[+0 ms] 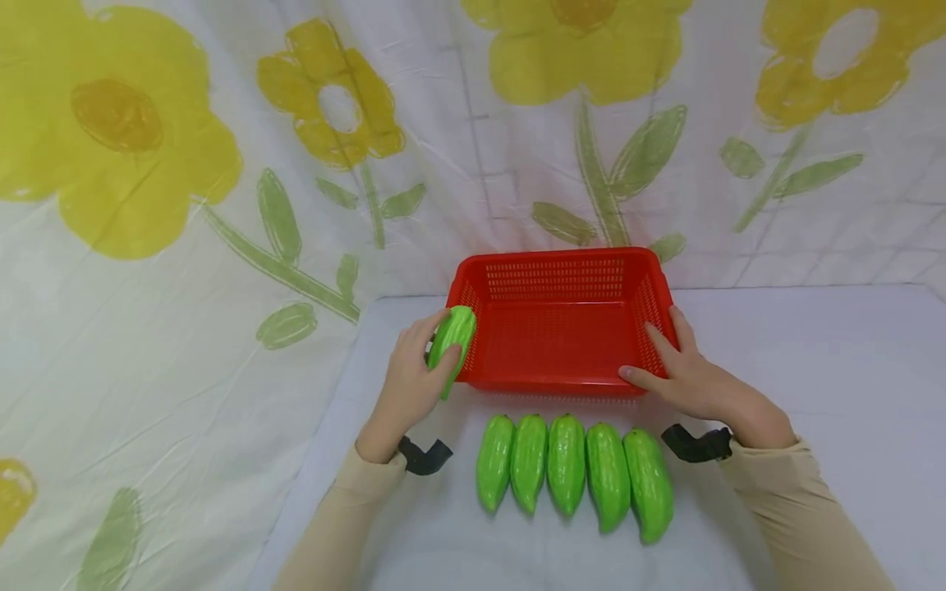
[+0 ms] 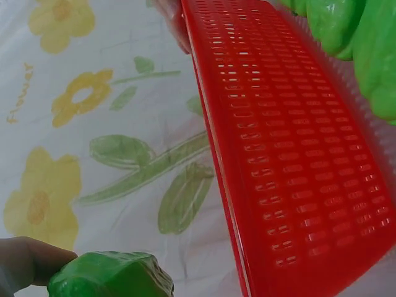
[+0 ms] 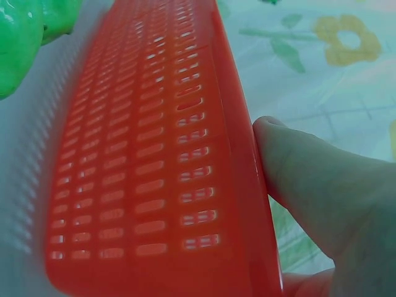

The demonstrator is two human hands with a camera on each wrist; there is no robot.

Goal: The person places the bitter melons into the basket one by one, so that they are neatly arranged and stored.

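Note:
My left hand (image 1: 414, 377) holds a glossy green gourd (image 1: 456, 328) with lengthwise ridges, at the left end of a red plastic basket (image 1: 557, 387). In the left wrist view the tip of that gourd (image 2: 111, 275) shows beside a finger, apart from the basket wall (image 2: 291, 154). My right hand (image 1: 691, 377) grips the basket's right front corner, and its thumb (image 3: 309, 173) presses the rim in the right wrist view. In front of the basket, several similar gourds (image 1: 567, 464) lie side by side in a row.
A white cloth covers the table (image 1: 835, 369). Behind it hangs a pale curtain (image 1: 443, 164) printed with yellow flowers, close to the basket's far rim. Black bands (image 1: 424, 455) sit at both wrists.

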